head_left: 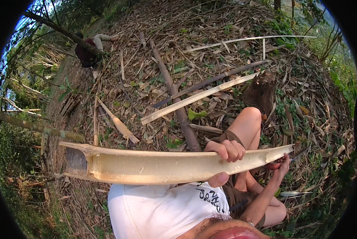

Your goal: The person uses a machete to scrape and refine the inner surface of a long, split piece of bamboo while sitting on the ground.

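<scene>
A long split bamboo piece [146,166], pale and hollow on its inner face, lies across in front of my white shirt. At its left end a node wall [91,167] shows. My left hand [227,153] is closed round the piece right of its middle, fingers over the upper edge and thumb against the lower one. By the narrow right end, my right hand [281,166] is closed on a knife with a reddish handle [273,165]. Its dark, thin blade [300,153] points up to the right, beside the bamboo tip. Whether the blade touches the bamboo, I cannot tell.
Dry leaves cover the ground. Beyond my knee lie a pale bamboo strip [202,96], a dark pole [222,77] and a log [172,91]. A stump [261,91] stands nearby. Another person [91,49] bends down at the far left, behind a slanting branch [59,30].
</scene>
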Motion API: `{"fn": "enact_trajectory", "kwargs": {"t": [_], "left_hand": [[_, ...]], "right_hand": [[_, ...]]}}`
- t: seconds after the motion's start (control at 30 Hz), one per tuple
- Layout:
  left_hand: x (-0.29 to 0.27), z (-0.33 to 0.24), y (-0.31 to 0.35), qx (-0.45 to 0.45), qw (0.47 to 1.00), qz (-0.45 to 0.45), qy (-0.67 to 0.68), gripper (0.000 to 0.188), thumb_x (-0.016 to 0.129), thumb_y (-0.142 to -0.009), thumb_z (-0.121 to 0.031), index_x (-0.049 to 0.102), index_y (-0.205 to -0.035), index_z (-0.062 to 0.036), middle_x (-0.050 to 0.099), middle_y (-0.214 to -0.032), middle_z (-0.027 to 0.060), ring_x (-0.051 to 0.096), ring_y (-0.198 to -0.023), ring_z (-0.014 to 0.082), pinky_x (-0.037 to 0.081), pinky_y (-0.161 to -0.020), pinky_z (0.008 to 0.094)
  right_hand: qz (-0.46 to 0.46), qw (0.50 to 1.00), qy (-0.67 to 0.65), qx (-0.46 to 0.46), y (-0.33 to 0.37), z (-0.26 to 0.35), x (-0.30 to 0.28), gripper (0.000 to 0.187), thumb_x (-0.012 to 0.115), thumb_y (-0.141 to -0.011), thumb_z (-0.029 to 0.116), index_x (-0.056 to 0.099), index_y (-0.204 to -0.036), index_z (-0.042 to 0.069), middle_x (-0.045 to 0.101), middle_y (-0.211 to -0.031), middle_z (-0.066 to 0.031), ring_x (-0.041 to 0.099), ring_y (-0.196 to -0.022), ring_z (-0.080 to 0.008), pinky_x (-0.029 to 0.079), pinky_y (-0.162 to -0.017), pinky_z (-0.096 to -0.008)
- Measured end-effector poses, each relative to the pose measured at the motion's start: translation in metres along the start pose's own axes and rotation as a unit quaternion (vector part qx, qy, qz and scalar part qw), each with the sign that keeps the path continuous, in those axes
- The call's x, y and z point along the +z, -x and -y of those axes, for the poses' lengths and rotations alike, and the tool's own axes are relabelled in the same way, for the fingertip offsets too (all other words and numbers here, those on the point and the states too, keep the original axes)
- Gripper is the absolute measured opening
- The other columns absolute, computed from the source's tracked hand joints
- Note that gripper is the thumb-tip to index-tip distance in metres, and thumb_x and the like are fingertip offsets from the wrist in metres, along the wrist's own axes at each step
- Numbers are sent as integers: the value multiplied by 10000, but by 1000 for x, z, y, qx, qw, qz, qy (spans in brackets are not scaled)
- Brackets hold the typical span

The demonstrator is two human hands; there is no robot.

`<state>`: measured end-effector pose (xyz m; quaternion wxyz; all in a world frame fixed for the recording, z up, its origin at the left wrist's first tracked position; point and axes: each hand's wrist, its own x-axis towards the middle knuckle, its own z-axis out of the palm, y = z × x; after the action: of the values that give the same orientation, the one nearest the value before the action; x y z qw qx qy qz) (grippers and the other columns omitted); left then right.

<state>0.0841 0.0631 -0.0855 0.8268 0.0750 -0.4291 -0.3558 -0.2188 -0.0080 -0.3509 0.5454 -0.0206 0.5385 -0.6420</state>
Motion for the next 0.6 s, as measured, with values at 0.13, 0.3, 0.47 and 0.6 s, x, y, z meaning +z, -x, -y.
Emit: {"fn": "enact_trajectory", "kwargs": {"t": [0.13,0.3,0.47,0.6], "left_hand": [[-6,-2,-1,-18,1000,-11,-23,400,664,-786,-267,415,-1036,-78,400,-765,42,400,-659,174,386,-656,368],[-15,-6,-18,-49,998,-1,-41,408,654,-818,-305,391,-1050,-96,401,-797,49,427,-696,187,420,-689,385],[-50,12,-47,-92,993,19,-68,563,640,-859,-503,399,-1148,-84,497,-907,93,563,-928,270,459,-918,475],[-78,14,-80,-112,983,49,-139,907,607,-814,-709,356,-1365,-34,535,-1236,192,514,-1204,274,416,-1031,437]], "right_hand": [[-11,1000,26,-2,0,-2,5,253,731,-799,114,485,-739,127,484,-643,37,456,-532,-85,384,-487,-236],[-34,997,72,-22,3,-1,21,240,711,-793,77,484,-726,116,500,-645,22,458,-540,-96,389,-490,-226],[-23,995,97,-26,-17,2,31,222,718,-790,81,501,-759,116,505,-623,15,459,-508,-100,373,-458,-243],[-37,990,127,-47,-28,7,49,272,700,-781,26,444,-725,98,523,-619,-20,485,-509,-116,411,-460,-257]]}}
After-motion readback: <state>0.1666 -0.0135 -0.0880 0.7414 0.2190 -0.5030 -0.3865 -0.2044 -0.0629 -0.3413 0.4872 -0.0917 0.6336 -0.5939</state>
